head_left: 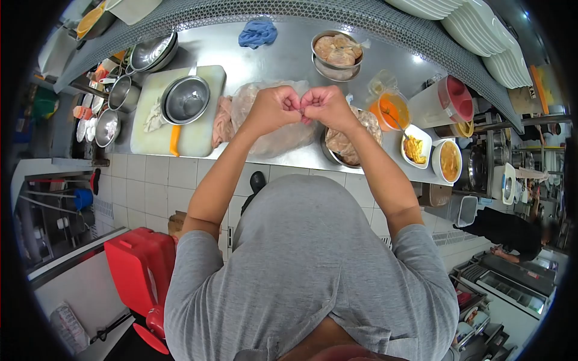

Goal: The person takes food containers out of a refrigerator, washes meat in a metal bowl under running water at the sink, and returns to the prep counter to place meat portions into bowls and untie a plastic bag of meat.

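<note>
My left hand (272, 108) and my right hand (331, 107) meet above the steel counter, fingertips pinched together. Whatever lies between the fingers is too small or hidden to make out. Below my left hand spreads a large clear plastic bag (280, 139) with pale contents, partly covered by my hand and forearm. Under my right wrist stands a metal pot (331, 157) holding bagged brownish-pink food (368, 125). Left of the clear bag, pale pink raw meat (223, 120) lies against the cutting board's edge.
A cutting board (141, 135) carries a metal bowl (186, 99) and an orange-handled tool (175, 141). Bowls of bagged meat (337, 51), an orange tub (391, 111), a white dish (415, 147) and a sauce bowl (448, 161) stand rightward. A person (506, 231) is at far right.
</note>
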`<action>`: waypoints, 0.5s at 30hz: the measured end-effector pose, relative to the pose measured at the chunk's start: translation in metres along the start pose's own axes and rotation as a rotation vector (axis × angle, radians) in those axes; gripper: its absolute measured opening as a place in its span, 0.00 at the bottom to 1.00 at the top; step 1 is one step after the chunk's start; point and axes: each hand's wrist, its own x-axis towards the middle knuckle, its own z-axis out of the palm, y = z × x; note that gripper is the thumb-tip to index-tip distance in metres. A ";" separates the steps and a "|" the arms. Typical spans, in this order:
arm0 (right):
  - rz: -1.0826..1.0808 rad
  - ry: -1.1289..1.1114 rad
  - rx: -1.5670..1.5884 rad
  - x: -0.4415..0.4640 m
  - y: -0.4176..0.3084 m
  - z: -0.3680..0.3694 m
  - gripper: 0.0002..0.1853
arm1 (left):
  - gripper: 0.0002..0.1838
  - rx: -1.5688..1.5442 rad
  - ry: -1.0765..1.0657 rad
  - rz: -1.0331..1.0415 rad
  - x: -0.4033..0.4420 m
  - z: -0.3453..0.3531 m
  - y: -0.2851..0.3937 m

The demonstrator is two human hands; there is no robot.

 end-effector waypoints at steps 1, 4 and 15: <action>0.006 -0.007 0.016 0.002 0.003 -0.001 0.03 | 0.08 -0.055 -0.019 -0.018 0.003 -0.001 -0.005; 0.031 -0.037 0.062 0.007 0.005 -0.005 0.03 | 0.09 -0.241 -0.057 -0.074 0.008 -0.002 -0.021; 0.177 -0.030 0.321 0.020 0.016 -0.007 0.03 | 0.10 -0.711 -0.081 -0.211 0.007 -0.001 -0.051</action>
